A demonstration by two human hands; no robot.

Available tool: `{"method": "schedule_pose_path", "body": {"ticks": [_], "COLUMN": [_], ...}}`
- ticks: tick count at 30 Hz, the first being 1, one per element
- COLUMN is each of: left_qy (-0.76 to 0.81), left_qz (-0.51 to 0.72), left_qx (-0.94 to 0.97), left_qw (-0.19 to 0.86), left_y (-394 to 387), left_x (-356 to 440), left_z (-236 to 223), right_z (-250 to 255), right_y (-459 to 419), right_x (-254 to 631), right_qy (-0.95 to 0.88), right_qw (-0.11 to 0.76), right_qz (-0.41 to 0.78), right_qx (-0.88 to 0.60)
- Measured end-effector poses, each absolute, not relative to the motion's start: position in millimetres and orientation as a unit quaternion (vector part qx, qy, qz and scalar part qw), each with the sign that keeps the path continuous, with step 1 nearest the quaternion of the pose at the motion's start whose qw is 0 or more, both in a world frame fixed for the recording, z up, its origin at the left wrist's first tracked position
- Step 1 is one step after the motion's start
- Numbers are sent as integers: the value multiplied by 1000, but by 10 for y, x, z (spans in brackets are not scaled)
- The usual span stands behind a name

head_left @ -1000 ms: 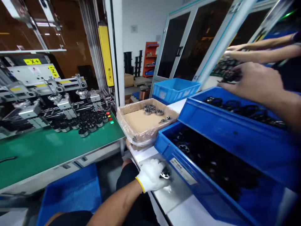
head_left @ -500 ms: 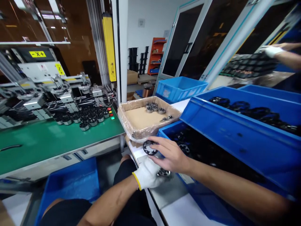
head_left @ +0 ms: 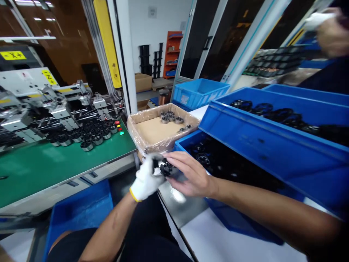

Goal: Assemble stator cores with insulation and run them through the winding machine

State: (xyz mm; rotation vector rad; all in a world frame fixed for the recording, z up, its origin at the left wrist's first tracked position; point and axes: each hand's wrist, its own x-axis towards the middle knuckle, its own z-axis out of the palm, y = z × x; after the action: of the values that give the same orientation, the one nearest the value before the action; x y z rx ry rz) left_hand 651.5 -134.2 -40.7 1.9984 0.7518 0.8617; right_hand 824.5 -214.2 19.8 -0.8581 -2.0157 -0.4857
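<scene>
In front of my body, just below the cardboard-lined tray, my two hands are close together. My left hand [head_left: 147,178] wears a white glove with a yellow cuff and is closed around a stator core [head_left: 156,164], mostly covered by the fingers and blurred. My right hand [head_left: 191,174], bare, grips a black pronged plastic ring [head_left: 165,167] between thumb and fingers, turned edge-on towards the left hand. Whether the two parts touch I cannot tell.
A plastic-wrapped tray [head_left: 147,133] holds several stator cores. More stand on the green bench [head_left: 40,160] by the machine. Blue bins [head_left: 231,120] of black rings are stacked at right; another blue bin [head_left: 81,214] sits low left. A co-worker's gloved hand [head_left: 319,20] is at upper right.
Both hands have moved left and up, the left one further. The black ring has turned from face-on to edge-on. The stator core has come up beside it. The view has shifted right.
</scene>
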Motion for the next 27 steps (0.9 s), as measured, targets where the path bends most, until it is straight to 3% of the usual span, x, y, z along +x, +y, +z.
{"method": "schedule_pose_path", "body": {"ticks": [6, 11, 18, 27], "left_qy": [335, 254, 288, 320], "left_qz": [438, 377, 361, 311], "left_qx": [643, 528, 646, 684], "left_qw": [532, 717, 608, 577], "left_y": [-1186, -1306, -1495, -1403], "left_x": [6225, 6207, 6171, 6103], "left_z": [-96, -115, -112, -21], "right_z": [218, 237, 262, 252], "right_y": [-2159, -2188, -2244, -2185], "right_x": [8204, 8169, 8133, 8163], "right_qy": [-798, -795, -803, -833], "right_qw": [439, 453, 440, 405], "right_qz": [-175, -158, -157, -195], "right_qx": [-374, -372, -369, -323]}}
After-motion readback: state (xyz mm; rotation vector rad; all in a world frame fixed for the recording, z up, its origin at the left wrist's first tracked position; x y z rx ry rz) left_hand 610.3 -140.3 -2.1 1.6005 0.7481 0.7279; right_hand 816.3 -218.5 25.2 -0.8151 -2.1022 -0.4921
